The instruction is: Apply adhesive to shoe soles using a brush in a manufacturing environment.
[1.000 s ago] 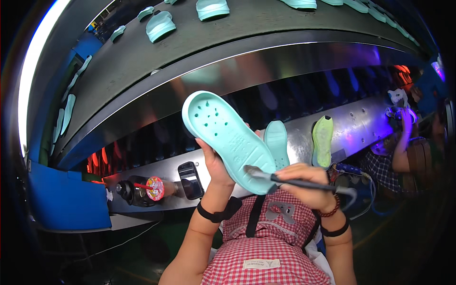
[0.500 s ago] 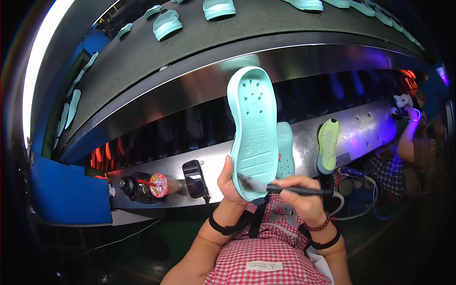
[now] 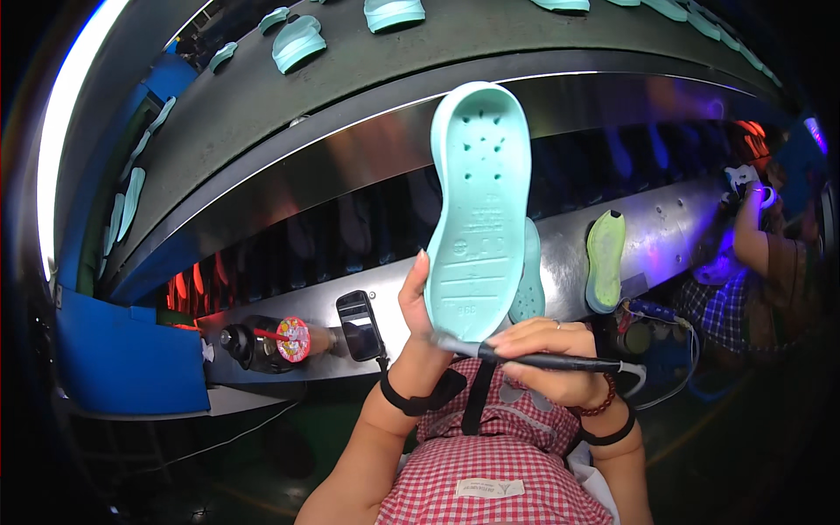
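Note:
My left hand [image 3: 416, 302] grips a mint-green foam shoe sole [image 3: 479, 210] by its heel end, thumb along the left edge; its other fingers are hidden. The sole stands toe away from me, inner face up, with small holes near the toe. In my right hand [image 3: 564, 346] is a brush [image 3: 604, 363] with a black handle, held like a pen. Its blurred bristle end lies at the sole's near heel edge, close to my left hand; I cannot tell whether it touches. A second mint-green sole [image 3: 528, 289] lies partly hidden behind the held one.
A steel ledge [image 3: 560, 254] carries a yellow-green sole [image 3: 605, 261], a phone [image 3: 359, 325], a dark bottle [image 3: 243, 346] and a lidded cup [image 3: 294, 339]. Beyond it, a dark conveyor belt [image 3: 219, 131] bears several mint-green shoe parts. At right is another person's arm [image 3: 752, 232].
The held sole has moved farther from me and slightly right. The brush end has gone from the sole's inner heel surface to its near edge. Shoe parts on the belt have shifted slightly left.

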Tool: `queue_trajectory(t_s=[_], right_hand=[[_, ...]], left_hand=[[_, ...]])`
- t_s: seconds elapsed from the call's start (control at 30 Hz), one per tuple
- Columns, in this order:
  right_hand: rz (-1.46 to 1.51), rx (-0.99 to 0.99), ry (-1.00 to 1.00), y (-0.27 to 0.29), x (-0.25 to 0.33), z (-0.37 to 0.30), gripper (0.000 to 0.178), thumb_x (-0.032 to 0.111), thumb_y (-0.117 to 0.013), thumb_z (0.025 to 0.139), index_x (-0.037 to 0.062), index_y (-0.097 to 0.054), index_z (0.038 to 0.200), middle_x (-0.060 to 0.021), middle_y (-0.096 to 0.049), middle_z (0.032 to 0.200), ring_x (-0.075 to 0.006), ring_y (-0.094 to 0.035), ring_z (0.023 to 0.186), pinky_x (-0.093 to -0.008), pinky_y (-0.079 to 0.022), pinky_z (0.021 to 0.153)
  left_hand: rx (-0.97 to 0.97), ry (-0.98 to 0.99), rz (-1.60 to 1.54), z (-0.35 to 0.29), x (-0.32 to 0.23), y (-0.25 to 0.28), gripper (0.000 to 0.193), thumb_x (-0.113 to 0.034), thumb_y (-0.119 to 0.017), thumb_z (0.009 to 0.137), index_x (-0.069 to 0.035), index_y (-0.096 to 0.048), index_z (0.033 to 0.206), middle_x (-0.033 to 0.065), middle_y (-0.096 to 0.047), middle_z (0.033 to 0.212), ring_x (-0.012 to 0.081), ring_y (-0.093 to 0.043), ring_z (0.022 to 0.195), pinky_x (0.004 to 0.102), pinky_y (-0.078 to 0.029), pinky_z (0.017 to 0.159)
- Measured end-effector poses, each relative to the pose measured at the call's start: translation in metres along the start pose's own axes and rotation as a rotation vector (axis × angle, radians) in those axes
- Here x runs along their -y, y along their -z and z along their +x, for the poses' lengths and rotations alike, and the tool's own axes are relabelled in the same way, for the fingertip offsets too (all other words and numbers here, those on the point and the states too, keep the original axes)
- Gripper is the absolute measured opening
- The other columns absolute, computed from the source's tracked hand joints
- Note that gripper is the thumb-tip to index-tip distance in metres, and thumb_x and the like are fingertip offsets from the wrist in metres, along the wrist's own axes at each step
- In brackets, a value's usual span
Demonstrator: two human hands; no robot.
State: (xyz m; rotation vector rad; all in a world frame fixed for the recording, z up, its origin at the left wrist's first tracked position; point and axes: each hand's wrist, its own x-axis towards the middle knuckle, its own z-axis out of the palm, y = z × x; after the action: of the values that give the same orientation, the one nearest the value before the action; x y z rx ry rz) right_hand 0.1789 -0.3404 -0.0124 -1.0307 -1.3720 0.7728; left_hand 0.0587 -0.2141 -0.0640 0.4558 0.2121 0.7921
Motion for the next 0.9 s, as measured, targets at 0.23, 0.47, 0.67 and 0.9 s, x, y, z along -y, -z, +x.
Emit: queue_trajectory(t_s=[0.23, 0.47, 0.67, 0.9], right_hand=[[-0.114, 0.038, 0.027, 0.025, 0.002, 0.007, 0.02, -0.004, -0.066, 0.064, -0.0024, -0.063, 0.084, -0.0147, -0.064, 0.086, -0.0245, -0.063, 0.083, -0.031, -0.05, 0.074], [-0.145, 0.234, 0.114, 0.014, 0.015, -0.004, 0.021, 0.003, -0.07, 0.065, 0.003, -0.064, 0.085, -0.0104, -0.065, 0.086, -0.0234, -0.063, 0.08, -0.032, -0.049, 0.072], [-0.326, 0.25, 0.088, 0.033, 0.013, 0.001, 0.025, 0.004, -0.069, 0.064, 0.0038, -0.064, 0.089, -0.0103, -0.065, 0.089, -0.0225, -0.064, 0.08, -0.0297, -0.051, 0.07], [-0.278, 0.488, 0.124, 0.038, 0.012, 0.004, 0.024, 0.0, -0.062, 0.067, 0.0071, -0.064, 0.09, -0.0094, -0.064, 0.095, -0.022, -0.064, 0.078, -0.0268, -0.051, 0.064]], left_hand=[[0.129, -0.008, 0.019, 0.001, -0.016, -0.009, 0.049, -0.031, -0.042, 0.084, 0.001, -0.041, 0.12, 0.0174, -0.053, 0.11, 0.0249, -0.054, 0.099, 0.036, -0.041, 0.09], [0.269, 0.192, -0.256, 0.005, -0.019, -0.007, 0.049, -0.03, -0.04, 0.086, 0.004, -0.041, 0.121, 0.0206, -0.052, 0.113, 0.0291, -0.056, 0.099, 0.039, -0.043, 0.089], [0.212, 0.576, -0.193, 0.006, -0.019, -0.011, 0.045, -0.025, -0.044, 0.086, 0.005, -0.042, 0.119, 0.0191, -0.054, 0.11, 0.0272, -0.058, 0.096, 0.0369, -0.046, 0.085], [0.12, 0.734, 0.27, -0.009, -0.034, -0.032, 0.05, -0.025, -0.05, 0.083, 0.006, -0.042, 0.121, 0.0181, -0.052, 0.114, 0.0228, -0.056, 0.097, 0.0318, -0.039, 0.089]])
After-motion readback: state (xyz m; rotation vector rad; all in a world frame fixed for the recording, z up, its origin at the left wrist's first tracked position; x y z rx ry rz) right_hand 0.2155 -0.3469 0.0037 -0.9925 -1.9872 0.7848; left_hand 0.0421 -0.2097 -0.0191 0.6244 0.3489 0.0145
